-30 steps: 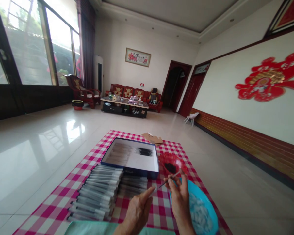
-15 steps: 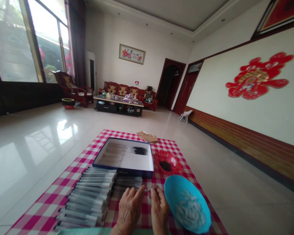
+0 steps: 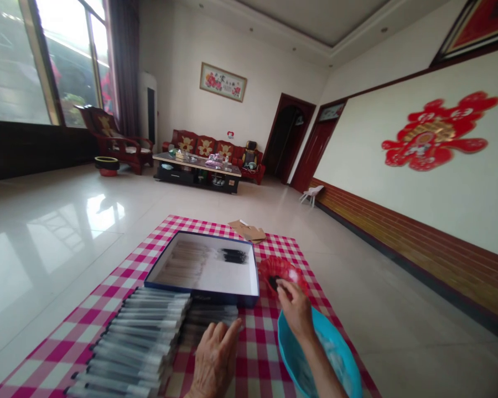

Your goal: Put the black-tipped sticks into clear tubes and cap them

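Note:
My left hand (image 3: 216,354) is low over the checked cloth, fingers curled and thumb side closed. Anything it pinches is too small to make out. Reaching forward, my right hand (image 3: 295,309) has its fingertips drawn together at the red flower-shaped bowl (image 3: 290,268), by the small dark pieces (image 3: 274,281) inside. Whether a piece is between those fingertips is unclear. Beneath my right forearm stands a blue bowl (image 3: 285,354) of small whitish pieces (image 3: 334,356), partly hidden. Left of my left hand lie a stack of pale pen-like tubes (image 3: 133,337) with dark ends and darker slim tubes (image 3: 207,320).
A shallow blue-edged box (image 3: 228,282) with slim translucent sticks and a dark bundle stands ahead. Brown cardboard pieces (image 3: 249,231) lie behind it on the pink-and-white cloth (image 3: 269,331). Farther off are a coffee table (image 3: 197,172), a sofa and a small white chair (image 3: 312,194).
My right hand has left my left hand and moved forward and right, over the blue bowl to the red one. My left hand has stayed nearly in place. The view has shifted slightly.

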The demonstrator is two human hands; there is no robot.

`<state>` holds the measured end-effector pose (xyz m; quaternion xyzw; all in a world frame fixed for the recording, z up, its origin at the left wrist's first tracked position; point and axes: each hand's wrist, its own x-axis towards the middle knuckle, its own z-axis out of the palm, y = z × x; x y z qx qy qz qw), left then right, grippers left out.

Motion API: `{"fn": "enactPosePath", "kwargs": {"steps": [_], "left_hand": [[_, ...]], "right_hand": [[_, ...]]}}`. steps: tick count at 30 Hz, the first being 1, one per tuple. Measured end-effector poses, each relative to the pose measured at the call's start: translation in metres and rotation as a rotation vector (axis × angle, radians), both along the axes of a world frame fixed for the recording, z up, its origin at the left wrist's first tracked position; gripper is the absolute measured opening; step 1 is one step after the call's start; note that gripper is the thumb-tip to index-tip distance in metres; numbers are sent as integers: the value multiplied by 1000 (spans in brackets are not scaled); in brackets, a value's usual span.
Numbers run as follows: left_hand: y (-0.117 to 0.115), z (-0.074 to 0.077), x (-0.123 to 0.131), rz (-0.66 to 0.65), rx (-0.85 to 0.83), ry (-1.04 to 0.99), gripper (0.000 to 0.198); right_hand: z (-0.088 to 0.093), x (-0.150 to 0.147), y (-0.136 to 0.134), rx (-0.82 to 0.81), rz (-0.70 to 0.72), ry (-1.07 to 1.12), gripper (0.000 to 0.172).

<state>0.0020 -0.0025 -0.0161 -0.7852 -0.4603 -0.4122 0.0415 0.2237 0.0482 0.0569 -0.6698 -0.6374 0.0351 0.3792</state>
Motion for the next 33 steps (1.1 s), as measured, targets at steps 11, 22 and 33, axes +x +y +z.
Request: {"fn": "enactPosePath", "kwargs": {"steps": [11,22,33], "left_hand": [[4,-12,1,-65,43,-89,36],[3,2,-4,-103,29,-76,35],[-5,8,-6,-74,-11,-91,35]], "right_hand": [[-24,45,97,-275,66,-248,16],[-1,14,52,-117,118,-24,24],[-16,-59,-58,-79,198,692,30]]}}
